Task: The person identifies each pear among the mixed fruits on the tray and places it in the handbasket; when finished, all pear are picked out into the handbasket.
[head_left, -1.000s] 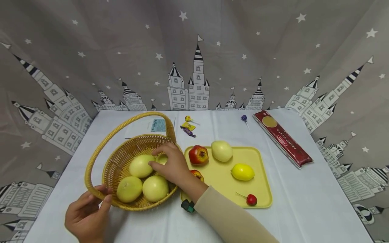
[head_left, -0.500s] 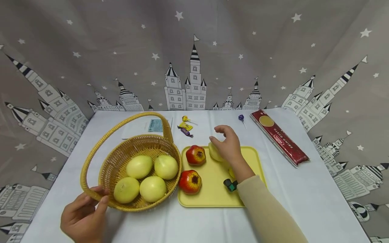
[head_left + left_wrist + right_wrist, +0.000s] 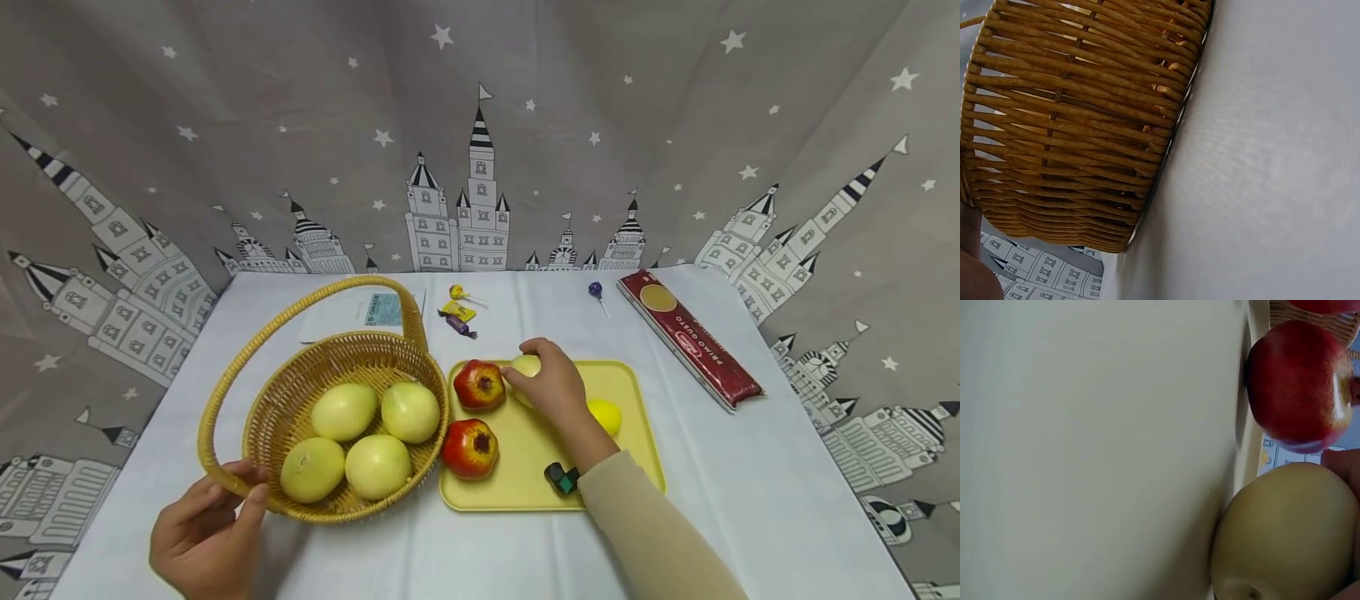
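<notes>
At the left, my left hand (image 3: 206, 533) holds the rim of a wicker basket (image 3: 270, 408) at the foot of its arched handle, thumb and fingers around it. The basket's woven side (image 3: 1072, 125) fills much of the left wrist view. Several pale yellow-green fruits (image 3: 345, 412) lie inside. My right hand (image 3: 555, 385) grips another pale yellow-green fruit (image 3: 1285, 531) at the back of the yellow tray (image 3: 510, 493); the hand covers part of it. Just left of it sits a red pomegranate (image 3: 480, 385), with a second pomegranate (image 3: 470, 450) nearer the front.
A lemon (image 3: 604, 415) lies on the tray, partly behind the right wrist. Farther back are a yellow lollipop (image 3: 457, 292), wrapped candy (image 3: 459, 325) and a purple lollipop (image 3: 596, 290). A long red packet (image 3: 686, 337) lies at the right. A white card (image 3: 330, 323) is behind the basket.
My right hand has left the fruit in the basket, crossed right to the tray and come down around the pale fruit there. The left hand stays at the basket's rim.
</notes>
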`<state>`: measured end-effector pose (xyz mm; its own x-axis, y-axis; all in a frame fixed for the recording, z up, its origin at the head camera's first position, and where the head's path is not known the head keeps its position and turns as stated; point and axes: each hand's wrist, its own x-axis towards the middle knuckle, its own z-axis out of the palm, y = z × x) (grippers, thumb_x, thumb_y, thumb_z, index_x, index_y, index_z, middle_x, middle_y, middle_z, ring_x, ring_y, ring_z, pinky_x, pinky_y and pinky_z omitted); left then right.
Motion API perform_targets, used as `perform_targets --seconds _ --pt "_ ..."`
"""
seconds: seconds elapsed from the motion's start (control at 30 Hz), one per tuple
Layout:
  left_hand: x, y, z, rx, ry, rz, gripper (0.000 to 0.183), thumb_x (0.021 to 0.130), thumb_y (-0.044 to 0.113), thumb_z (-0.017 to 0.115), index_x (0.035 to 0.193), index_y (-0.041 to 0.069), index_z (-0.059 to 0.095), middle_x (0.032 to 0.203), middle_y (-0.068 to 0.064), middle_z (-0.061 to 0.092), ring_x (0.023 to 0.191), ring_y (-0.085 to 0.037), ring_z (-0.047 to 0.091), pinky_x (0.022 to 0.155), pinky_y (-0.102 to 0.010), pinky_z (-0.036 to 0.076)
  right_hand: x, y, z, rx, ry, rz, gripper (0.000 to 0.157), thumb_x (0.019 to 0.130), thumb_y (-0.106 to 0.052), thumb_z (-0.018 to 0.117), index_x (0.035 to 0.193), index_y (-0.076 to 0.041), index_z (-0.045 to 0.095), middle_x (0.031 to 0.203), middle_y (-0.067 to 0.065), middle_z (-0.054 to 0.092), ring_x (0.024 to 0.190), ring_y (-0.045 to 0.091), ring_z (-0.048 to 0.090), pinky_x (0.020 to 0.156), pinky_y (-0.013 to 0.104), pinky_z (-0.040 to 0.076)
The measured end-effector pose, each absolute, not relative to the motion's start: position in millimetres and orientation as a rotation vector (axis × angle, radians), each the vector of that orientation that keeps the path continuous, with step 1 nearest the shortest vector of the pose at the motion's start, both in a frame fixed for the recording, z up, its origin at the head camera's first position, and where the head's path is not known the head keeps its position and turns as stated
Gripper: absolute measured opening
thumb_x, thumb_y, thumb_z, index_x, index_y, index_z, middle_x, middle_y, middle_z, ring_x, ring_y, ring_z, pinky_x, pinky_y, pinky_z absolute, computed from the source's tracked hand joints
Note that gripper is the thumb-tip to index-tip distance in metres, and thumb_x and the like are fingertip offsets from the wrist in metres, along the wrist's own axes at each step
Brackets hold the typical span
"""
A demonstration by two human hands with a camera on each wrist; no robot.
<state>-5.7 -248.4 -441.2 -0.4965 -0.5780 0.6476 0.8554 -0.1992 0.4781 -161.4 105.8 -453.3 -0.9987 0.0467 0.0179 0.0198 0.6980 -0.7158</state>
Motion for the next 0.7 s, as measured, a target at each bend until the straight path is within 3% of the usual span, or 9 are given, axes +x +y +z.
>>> perform_targets --seconds 0.17,0.37,0.57,0.7 --pt "-6.3 -249.3 -442.5 -0.414 -1.027 -1.850 0.038 0.055 -0.040 0.064 0.086 -0.029 0.045 0.090 -0.042 0.061 0.078 -0.039 0.069 0.073 -0.038 0.062 -159.1 108.8 -453.0 -0.074 -2.814 1.272 0.045 0.080 -0.044 0.075 0.113 -0.017 0.063 0.121 0.001 0.062 0.117 0.022 0.054 0.106 0.039 0.043" --pt "-6.2 -250.5 -444.3 -0.428 -1.034 -1.858 0.038 0.055 -0.040 0.064 0.086 -0.029 0.045 0.091 -0.043 0.061 0.078 -0.039 0.069 0.073 -0.038 0.062 -154.3 104.8 -432.5 -0.029 -2.653 1.401 0.038 0.079 -0.040 0.077 0.108 -0.019 0.064 0.115 -0.002 0.063 0.106 0.018 0.056 0.096 0.034 0.049" --pt "-3.9 -251.5 -444.7 -0.410 -1.045 -1.848 0.037 0.055 -0.040 0.063 0.086 -0.029 0.046 0.091 -0.042 0.061 0.078 -0.039 0.069 0.073 -0.037 0.062 -138.1 67.2 -386.2 0.314 -2.539 1.574 0.036 0.078 -0.034 0.079 0.107 -0.018 0.065 0.110 -0.007 0.062 0.091 0.015 0.057 0.075 0.031 0.055" --pt "-3.6 -253.8 -445.1 -0.417 -1.078 -1.835 0.036 0.056 -0.039 0.064 0.086 -0.028 0.047 0.092 -0.041 0.061 0.078 -0.038 0.070 0.074 -0.037 0.062 -125.1 22.5 -367.1 0.559 -2.475 1.830 0.034 0.077 -0.029 0.080 0.106 -0.020 0.066 0.108 -0.010 0.062 0.087 0.014 0.059 0.070 0.030 0.057"
